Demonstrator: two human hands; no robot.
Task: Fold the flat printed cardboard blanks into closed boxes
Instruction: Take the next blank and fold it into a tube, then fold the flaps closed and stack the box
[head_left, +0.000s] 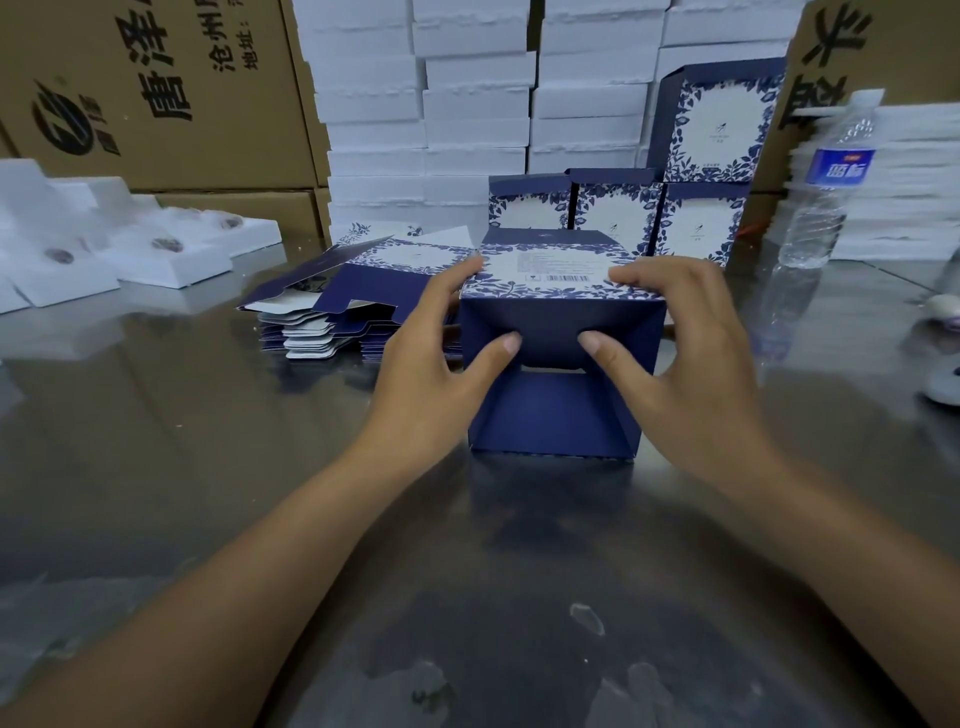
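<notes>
Nearest, the steel table (208, 467) lies bare and glossy between the forearms, with some dull smears at 6 o'clock. Just beyond, at the centre of view, the half-folded box (550, 415) rests on its side, its open end facing the person.

The left hand (431, 353) clasps it from 9 o'clock and the right hand (691, 353) from 3 o'clock. Each has its fingers laid over the printed top panel and a thumb (493, 353) pressing the upper flap (550, 322) inward. The lower flap (550, 415) slopes out toward the person, and a narrow gap shows between the two.

To do this step well, I judge both thumbs should push evenly so the flap turns on its crease without buckling. The fingers on top should brace the panel to hold the walls square. The lower flap then wants tucking without crushing its corners.

Room is tight to the sides. The flat blanks (353, 296) sit just beside the left hand at 10 o'clock, and a water bottle (826, 197) stands near at 2 o'clock, easy to knock. Finished boxes (613, 213) stand close behind at 12 o'clock. Foam inserts (156, 249) lie well apart at 10 o'clock, and white cartons (467, 104) are stacked farthest back. The freest space is toward the person.
</notes>
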